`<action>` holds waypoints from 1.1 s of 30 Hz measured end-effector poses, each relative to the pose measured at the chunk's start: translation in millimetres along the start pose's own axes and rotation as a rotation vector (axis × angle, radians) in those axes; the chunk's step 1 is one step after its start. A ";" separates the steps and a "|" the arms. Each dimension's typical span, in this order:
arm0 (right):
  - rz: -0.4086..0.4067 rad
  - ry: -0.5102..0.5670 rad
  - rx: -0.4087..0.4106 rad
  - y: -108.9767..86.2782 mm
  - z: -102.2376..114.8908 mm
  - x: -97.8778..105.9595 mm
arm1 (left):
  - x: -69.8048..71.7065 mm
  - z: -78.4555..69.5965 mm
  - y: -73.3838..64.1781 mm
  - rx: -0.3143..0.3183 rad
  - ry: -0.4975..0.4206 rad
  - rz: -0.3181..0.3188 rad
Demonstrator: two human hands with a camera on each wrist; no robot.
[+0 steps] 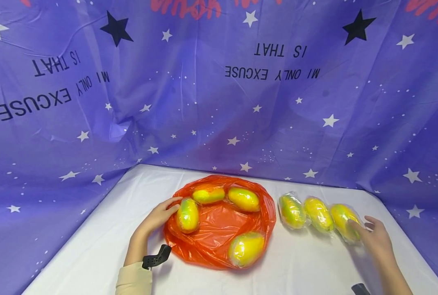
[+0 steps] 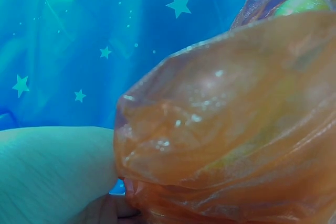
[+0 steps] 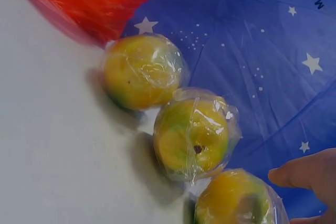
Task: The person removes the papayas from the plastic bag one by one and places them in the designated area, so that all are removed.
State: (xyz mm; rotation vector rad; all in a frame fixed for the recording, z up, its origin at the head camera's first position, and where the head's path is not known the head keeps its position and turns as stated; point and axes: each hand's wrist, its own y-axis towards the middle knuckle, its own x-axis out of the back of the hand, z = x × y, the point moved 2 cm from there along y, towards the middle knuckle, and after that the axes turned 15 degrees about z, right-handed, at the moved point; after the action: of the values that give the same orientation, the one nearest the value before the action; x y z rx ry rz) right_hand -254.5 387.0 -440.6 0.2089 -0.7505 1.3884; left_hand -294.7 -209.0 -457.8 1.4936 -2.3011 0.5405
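Note:
A red plastic bag (image 1: 219,233) lies spread open on the white table, with several yellow-green mangoes in clear wrap inside its rim. One wrapped mango (image 1: 187,215) sits at the bag's left side, right by my left hand (image 1: 159,215), which grips the bag's left edge. In the left wrist view, the bag's film (image 2: 210,108) hides most of that hand's fingers. Three more wrapped mangoes stand in a row right of the bag. My right hand (image 1: 379,239) is at the rightmost mango (image 1: 346,221), thumb overlapping its side and fingers spread apart from it.
The middle mango (image 1: 319,214) and the left mango (image 1: 292,211) of the row stand close together. A purple star-printed cloth (image 1: 204,102) hangs behind the white table (image 1: 307,262). A black wrist mount (image 1: 157,257) sits on the left forearm.

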 end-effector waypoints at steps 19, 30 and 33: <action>-0.075 0.047 0.268 -23.0 27.7 -12.4 | 1.0 2.5 0.9 0.018 -0.005 -0.003; -0.035 -0.009 0.348 -32.9 42.6 -23.7 | 0.6 2.5 1.7 0.018 -0.006 0.000; -0.024 0.001 0.352 -33.7 46.1 -27.1 | 0.2 2.3 0.9 0.026 -0.007 0.000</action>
State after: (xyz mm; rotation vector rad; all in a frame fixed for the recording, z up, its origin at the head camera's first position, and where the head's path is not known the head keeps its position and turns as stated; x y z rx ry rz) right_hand -239.2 332.8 -412.0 0.4911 -0.4963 1.4910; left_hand -295.8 -210.0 -459.8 1.5098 -2.3086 0.5684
